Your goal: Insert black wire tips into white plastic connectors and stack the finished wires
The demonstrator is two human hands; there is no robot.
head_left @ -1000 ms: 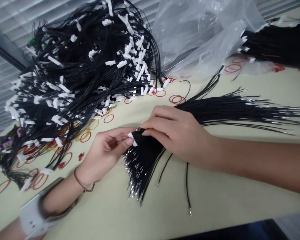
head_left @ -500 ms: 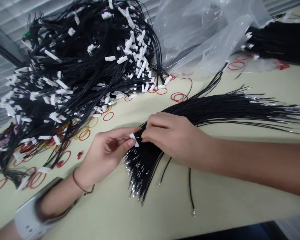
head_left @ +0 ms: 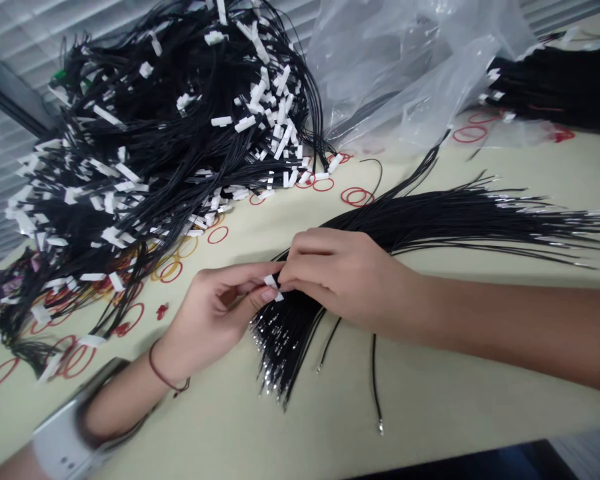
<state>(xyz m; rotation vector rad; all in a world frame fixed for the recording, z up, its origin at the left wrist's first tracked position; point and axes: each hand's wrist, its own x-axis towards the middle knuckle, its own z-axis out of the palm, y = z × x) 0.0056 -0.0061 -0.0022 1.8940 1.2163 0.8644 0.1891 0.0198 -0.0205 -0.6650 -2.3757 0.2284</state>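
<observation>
Between the thumb and fingers of my left hand (head_left: 225, 303) is a small white connector (head_left: 274, 287). My right hand (head_left: 340, 273) is pinched at the connector's right side, its fingertips touching or nearly touching it; a thin black wire seems to be between them, though the tips hide most of it. Under both hands lies a thick bundle of black wires (head_left: 430, 217), with silvery metal ends fanned out at the lower left and at the far right. One loose wire (head_left: 376, 387) hangs below my right hand.
A big heap of black cables with white connectors (head_left: 180, 120) fills the upper left. Red rubber bands (head_left: 357, 196) are scattered on the table (head_left: 205, 413). Clear plastic bags (head_left: 405, 73) lie at the back, beside another black wire bundle (head_left: 570, 83) at the right.
My left hand and the white connector have shifted slightly right and down, closer to my right fingertips. The loose wire's lower end has swung a little left.
</observation>
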